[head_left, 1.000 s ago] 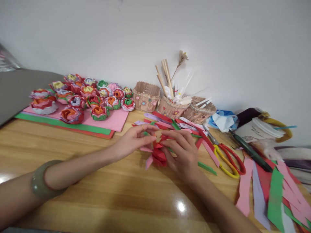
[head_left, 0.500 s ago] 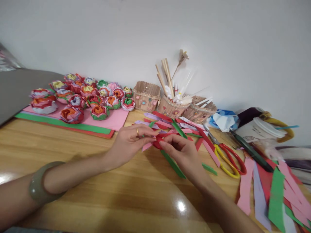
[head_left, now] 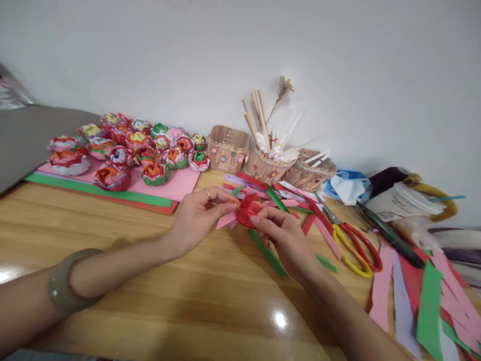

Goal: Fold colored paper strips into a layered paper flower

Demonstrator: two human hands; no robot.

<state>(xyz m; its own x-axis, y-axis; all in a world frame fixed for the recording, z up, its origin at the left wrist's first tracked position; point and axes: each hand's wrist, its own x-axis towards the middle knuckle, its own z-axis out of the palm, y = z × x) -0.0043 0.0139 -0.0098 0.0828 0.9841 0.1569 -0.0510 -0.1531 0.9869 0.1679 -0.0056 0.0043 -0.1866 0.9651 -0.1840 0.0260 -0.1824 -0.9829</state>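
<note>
A red folded paper piece [head_left: 248, 213] is up between my two hands over the wooden table [head_left: 158, 296]. My right hand [head_left: 283, 233] pinches its right side between thumb and fingers. At its left edge, my left hand [head_left: 201, 215] has thumb and forefinger pressed together; the small bit between these fingertips is hard to make out. Behind the hands lies a heap of folded paper strips [head_left: 280, 198] in red, pink, green and lilac.
Several paper flowers [head_left: 150, 173] stand on coloured sheets [head_left: 176, 185] at the left. Decorated baskets [head_left: 227, 150] line the wall. Scissors [head_left: 353, 245], a dark green knife-like tool [head_left: 393, 238], a white tub [head_left: 404, 203] and flat paper strips [head_left: 428, 301] are at the right.
My left fingertips have drawn slightly left, away from my right ones. More of the red paper now shows, with a flap standing up.
</note>
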